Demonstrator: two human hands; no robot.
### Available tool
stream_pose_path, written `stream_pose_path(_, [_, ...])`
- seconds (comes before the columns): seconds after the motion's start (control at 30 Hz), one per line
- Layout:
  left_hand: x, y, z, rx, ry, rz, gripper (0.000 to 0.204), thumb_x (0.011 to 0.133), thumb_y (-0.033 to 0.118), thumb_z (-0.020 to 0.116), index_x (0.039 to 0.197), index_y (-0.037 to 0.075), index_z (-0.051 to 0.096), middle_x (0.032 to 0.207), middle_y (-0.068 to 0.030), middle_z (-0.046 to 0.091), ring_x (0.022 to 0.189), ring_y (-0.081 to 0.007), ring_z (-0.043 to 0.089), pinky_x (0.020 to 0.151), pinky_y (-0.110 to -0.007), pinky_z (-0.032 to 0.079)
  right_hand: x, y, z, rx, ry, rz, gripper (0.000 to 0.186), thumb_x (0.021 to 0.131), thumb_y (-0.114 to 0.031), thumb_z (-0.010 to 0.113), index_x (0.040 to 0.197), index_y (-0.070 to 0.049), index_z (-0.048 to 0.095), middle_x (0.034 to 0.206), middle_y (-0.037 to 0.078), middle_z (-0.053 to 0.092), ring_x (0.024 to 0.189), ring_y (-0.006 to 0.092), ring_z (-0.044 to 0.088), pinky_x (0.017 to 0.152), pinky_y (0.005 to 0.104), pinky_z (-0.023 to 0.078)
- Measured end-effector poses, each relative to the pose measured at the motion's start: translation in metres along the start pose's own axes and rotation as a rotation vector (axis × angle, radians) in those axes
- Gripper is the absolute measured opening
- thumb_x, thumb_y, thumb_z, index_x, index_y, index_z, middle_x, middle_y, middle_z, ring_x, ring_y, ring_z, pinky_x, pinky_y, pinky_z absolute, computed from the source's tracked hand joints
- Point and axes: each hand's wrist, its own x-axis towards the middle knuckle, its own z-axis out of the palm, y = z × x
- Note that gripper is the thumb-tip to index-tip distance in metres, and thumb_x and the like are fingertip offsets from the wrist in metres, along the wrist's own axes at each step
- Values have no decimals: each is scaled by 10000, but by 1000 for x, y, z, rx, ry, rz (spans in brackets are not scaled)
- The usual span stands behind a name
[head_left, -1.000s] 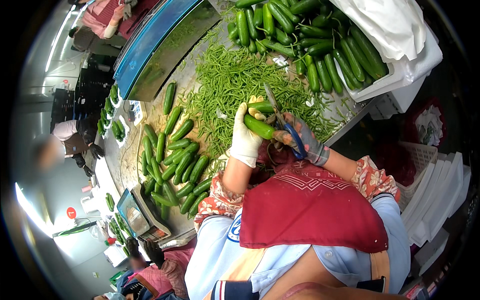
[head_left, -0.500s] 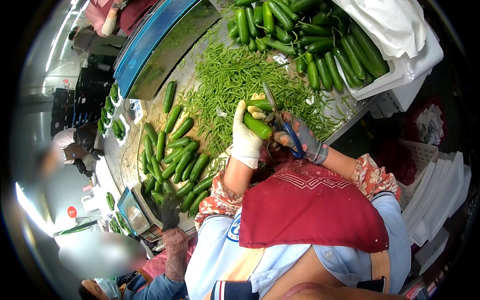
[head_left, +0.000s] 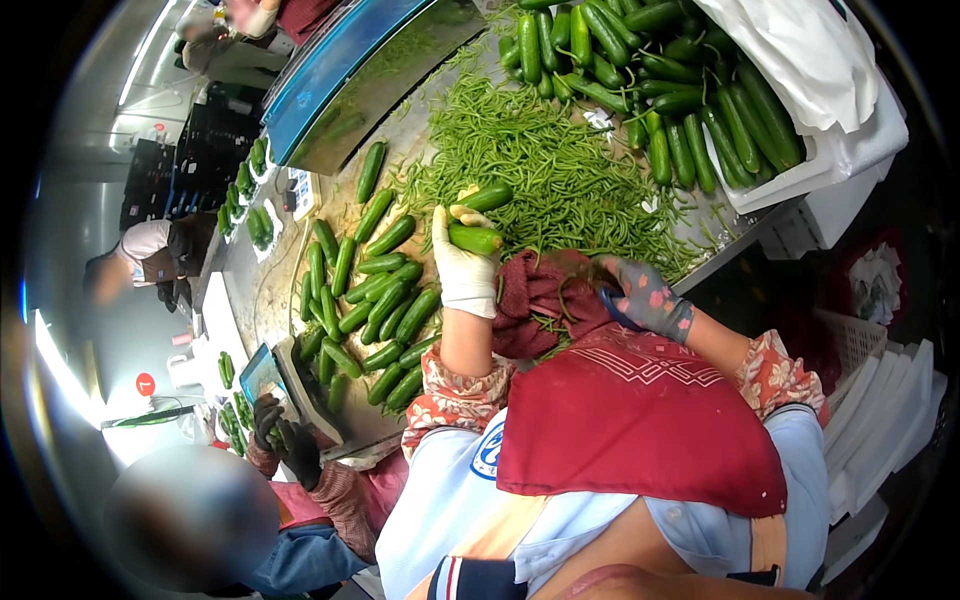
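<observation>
Seen from the head camera, the left hand, in a white glove, has its fingers clamped round a short cucumber, held just above the metal table at the near edge of a wide heap of green peelings. A second cucumber lies on the heap just beyond it. The right hand, in a patterned glove, is closed on a blue-handled tool whose blade is hidden, low against a dark red cloth and apart from the cucumber. To the left lie rows of cucumbers; more are piled in a white crate at the upper right. A co-worker's dark-gloved hands rest by a scale. This looks like a pause between trimming cuts; the next cut would call for bringing the blade up to the held cucumber's end, clear of the gloved fingers
</observation>
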Motion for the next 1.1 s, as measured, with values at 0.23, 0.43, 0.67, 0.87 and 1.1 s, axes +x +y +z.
stream_pose_path(0.23, [-1, -37, -17, 155, -36, 11, 341, 864, 195, 572, 1100, -42, 504, 777, -55, 579, 676, -105, 544, 577, -227, 476, 42, -41, 25, 440, 408, -237, 443, 744, -192, 610, 1140, -20, 509, 888, 119, 601, 826, 246, 588, 718, 325, 472])
stream_pose_path(0.43, [10, -30, -14, 211, -95, -48, 300, 887, 236, 540, 1090, 16, 535, 686, 4, 539, 568, -71, 486, 506, -202, 443, 47, -52, 31, -147, 234, -331, 427, 711, -171, 585, 1129, -106, 526, 882, 90, 576, 862, 295, 556, 740, 378, 453])
stream_pose_path(0.67, [15, 1, -6, 150, -67, 34, 319, 858, 186, 586, 1101, -7, 512, 643, 21, 497, 598, -83, 474, 548, -193, 431, 46, -44, 20, 293, 8, -295, 450, 696, -102, 565, 1143, -92, 519, 948, 86, 587, 899, 293, 569, 798, 359, 460])
stream_pose_path(0.87, [-23, -22, 30, 1328, -197, 515, 453, 823, 49, 589, 1253, 18, 451, 1062, -92, 606, 666, -71, 532, 544, -186, 449, 36, 9, 1, -17, 250, -251, 472, 735, -145, 603, 1164, 28, 510, 1039, 191, 600, 981, 310, 584, 859, 336, 458])
stream_pose_path(1.1, [-9, -27, 5, 2060, -426, 1065, 481, 734, 4, 628, 1200, 55, 524, 1145, -122, 585, 1001, -242, 594, 862, -300, 461, 21, -26, -6, 172, 96, -104, 421, 777, -227, 637, 1097, 33, 554, 964, 188, 621, 858, 279, 628, 753, 323, 496])
